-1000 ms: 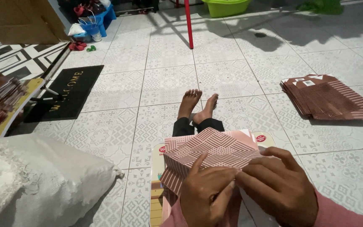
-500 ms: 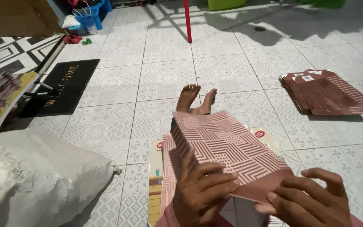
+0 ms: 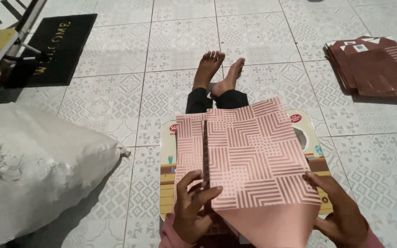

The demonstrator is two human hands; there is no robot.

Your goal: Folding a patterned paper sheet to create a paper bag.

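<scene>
- Left hand (image 3: pixel 191 211) closed on the near left edge of the pink patterned paper bag (image 3: pixel 249 158): thumb up on the narrow side panel, fingers (image 3: pixel 207 195) curled across the fold line onto the wide front panel.
- Right hand (image 3: pixel 341 213) closed on the bag's near right edge, fingers tucked under the paper, thumb along the edge on top; only partly in view at the lower border.
- Bag spread flat between the two grips, patterned face up, reaching away from both hands toward the feet; plain pink strip at its near end, between the wrists.
- Dark crease running lengthwise just beyond the left fingertips, splitting the narrow panel from the wide one.
- Beneath the bag and touching it, a small lap table (image 3: pixel 166 174) with a cartoon print, its rim showing left of the left grip and right of the right grip.
- Past the bag's far edge, bare feet (image 3: pixel 217 69) crossed on the patterned floor tiles (image 3: pixel 116 101), dark trouser cuffs just above the table.
- Well off to the left of the left hand, a white lace-covered cushion (image 3: pixel 33 165) on the floor.
- Far beyond the right hand and to its right, a flat stack of brown folded bags (image 3: pixel 373 66).
- Far beyond the left hand and to its left, a black doormat (image 3: pixel 53 48).
</scene>
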